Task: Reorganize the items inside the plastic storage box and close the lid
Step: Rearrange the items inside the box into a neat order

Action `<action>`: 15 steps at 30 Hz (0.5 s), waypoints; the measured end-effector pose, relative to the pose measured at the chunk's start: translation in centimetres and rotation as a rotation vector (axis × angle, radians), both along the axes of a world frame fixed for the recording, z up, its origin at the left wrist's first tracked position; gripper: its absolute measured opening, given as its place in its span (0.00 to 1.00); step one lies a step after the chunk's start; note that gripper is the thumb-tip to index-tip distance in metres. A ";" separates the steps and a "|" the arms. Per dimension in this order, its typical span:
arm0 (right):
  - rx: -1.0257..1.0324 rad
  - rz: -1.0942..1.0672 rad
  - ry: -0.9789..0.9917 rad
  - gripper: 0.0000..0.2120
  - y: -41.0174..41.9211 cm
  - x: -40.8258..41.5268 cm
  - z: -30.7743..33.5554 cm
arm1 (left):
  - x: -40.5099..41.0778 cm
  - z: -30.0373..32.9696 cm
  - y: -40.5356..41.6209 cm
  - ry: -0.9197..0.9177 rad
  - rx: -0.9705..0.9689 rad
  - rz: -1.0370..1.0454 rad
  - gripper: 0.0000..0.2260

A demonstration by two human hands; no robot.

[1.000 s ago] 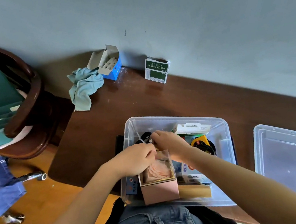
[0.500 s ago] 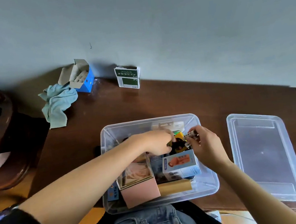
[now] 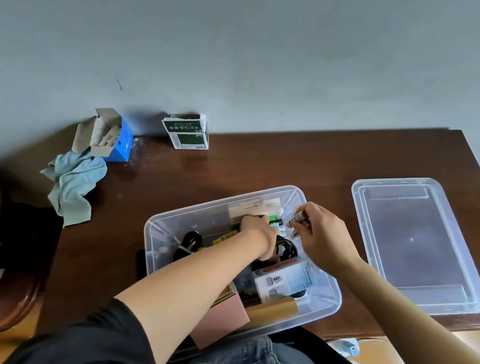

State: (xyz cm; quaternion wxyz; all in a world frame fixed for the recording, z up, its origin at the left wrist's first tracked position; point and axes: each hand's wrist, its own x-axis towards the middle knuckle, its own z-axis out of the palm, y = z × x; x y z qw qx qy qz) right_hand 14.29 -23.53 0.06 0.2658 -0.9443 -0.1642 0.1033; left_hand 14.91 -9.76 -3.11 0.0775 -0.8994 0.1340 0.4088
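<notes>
Two hands work inside the storage box (image 3: 161,241), which sits at the near edge of the bench (image 3: 261,166), right in front of the person.

L to R: a black coiled cable (image 3: 188,243) lies in the box's far-left part, a pink carton (image 3: 223,318) at the near-left corner is partly under the forearm, then a brown roll (image 3: 272,310) lies along the near wall, w/ a pale blue-white carton (image 3: 288,280) just behind it.

Left hand (image 3: 259,235) is reached deep into the box middle, fingers curled down among small packets. Can't tell if it's clamped on anything; the palm hides what's under it. Right hand (image 3: 321,238) is just beside it, at the box's right wall, pinching a small labelled tube (image 3: 297,219), w/ a second one seemingly below it.

Key relation: the lid (image 3: 415,244) lies flat on the bench, R of the box, apart from it, long axis running near-to-far, same as... no, the box's long axis runs L-R, so the lid prob needs a quarter turn. Right hand is nearer to it.

Hidden: the items under the left hand, most labels too blurred to read, and the box's near-left corner is covered by the arm.
</notes>
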 end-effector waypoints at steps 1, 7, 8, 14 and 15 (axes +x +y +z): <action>-0.001 0.001 0.003 0.03 0.0 0.0 0.0 | -0.1 0.1 0.1 0.004 -0.020 0.026 0.25; -0.045 0.045 -0.027 0.04 0.3 -0.2 0.3 | -1.8 0.6 1.8 -0.030 -0.339 0.098 0.10; -0.067 0.062 -0.029 0.04 0.3 -0.3 0.3 | -2.2 0.7 2.2 0.006 -0.381 0.138 0.10; -0.328 0.241 -0.030 0.05 1.4 -0.2 -0.4 | -3.6 1.2 4.8 0.153 -0.450 0.235 0.11; -0.382 0.276 -0.011 0.07 1.7 -0.3 -0.5 | -3.6 1.2 5.1 0.210 -0.466 0.242 0.13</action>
